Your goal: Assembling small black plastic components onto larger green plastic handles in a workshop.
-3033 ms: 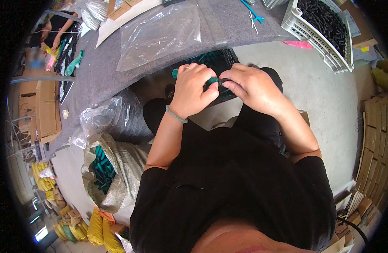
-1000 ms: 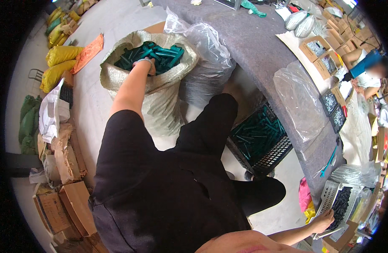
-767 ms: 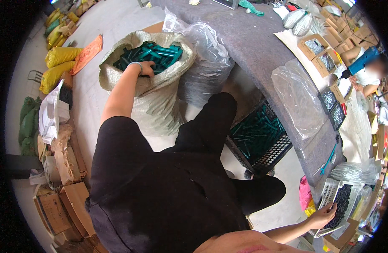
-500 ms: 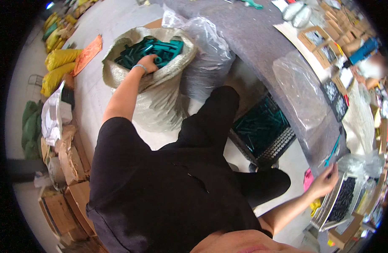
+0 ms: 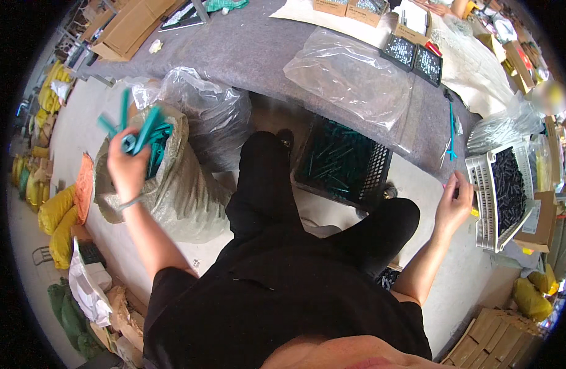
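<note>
My left hand point(image 5: 127, 167) is closed around several teal plastic tubes point(image 5: 149, 128), which stick up and out between the fingers and look smeared by motion. It is above the open mouth of a large woven sack point(image 5: 194, 200) with more teal pieces inside. My right hand point(image 5: 453, 206) is at the right, beside the front edge of the grey-covered table point(image 5: 252, 46). Its fingers curl loosely, a gap shows between thumb and fingers, and nothing visible is held. Close by on the table lies a thin teal stick-like tool point(image 5: 451, 129).
A black crate point(image 5: 372, 178) of teal pieces stands partly under the table. Right of my right hand is a white basket point(image 5: 484, 203) of black pieces. A filled clear plastic bag point(image 5: 218, 123) stands behind the sack. Clear plastic sheeting point(image 5: 350, 80) and black trays point(image 5: 412, 58) lie on the table.
My left hand has come up out of the sack with teal tubes in it. My view has turned toward the table, and my right hand stays near the white basket.
</note>
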`<act>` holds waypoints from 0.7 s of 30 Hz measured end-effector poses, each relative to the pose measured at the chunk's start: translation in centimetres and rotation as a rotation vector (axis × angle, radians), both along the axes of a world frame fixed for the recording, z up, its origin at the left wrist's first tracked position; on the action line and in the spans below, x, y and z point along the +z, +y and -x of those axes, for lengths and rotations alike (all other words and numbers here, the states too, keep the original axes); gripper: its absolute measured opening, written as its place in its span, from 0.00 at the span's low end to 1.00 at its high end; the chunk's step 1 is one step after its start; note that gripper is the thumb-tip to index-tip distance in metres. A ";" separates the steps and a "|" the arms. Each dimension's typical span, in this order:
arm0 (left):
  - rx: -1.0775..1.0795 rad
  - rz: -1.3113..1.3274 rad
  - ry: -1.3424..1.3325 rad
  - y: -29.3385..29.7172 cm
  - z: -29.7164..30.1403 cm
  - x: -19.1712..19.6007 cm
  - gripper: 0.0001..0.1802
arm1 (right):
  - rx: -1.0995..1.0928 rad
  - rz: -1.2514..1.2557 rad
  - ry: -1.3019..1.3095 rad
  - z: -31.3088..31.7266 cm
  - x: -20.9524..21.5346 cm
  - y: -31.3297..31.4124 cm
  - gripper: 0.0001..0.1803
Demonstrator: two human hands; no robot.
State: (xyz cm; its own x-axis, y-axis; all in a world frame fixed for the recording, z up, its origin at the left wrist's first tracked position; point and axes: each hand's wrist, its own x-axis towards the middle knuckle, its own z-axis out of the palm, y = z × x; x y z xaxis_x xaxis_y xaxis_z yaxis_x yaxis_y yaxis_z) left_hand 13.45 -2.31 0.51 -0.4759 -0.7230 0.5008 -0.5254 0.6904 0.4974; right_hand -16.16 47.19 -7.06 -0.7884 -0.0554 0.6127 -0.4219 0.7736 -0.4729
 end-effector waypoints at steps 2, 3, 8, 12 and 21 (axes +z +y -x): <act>-0.326 0.030 0.048 5.3 7.5 -0.1 0.21 | 0.067 -0.014 0.038 -0.2 -0.5 -0.9 0.08; -0.483 0.056 0.025 7.1 11.2 -0.7 0.21 | 0.133 0.029 0.010 -0.3 -0.8 -1.7 0.08; -0.859 -0.189 -0.041 13.8 27.3 -6.6 0.20 | 0.569 0.969 -0.884 -2.5 -2.7 -5.2 0.13; -0.843 0.031 -0.127 16.9 33.5 -9.2 0.21 | 0.679 1.196 -1.160 -4.8 -4.1 -5.9 0.18; -0.841 0.281 0.067 17.2 35.9 -11.3 0.21 | 0.396 1.471 -1.367 -4.9 -7.9 -5.6 0.20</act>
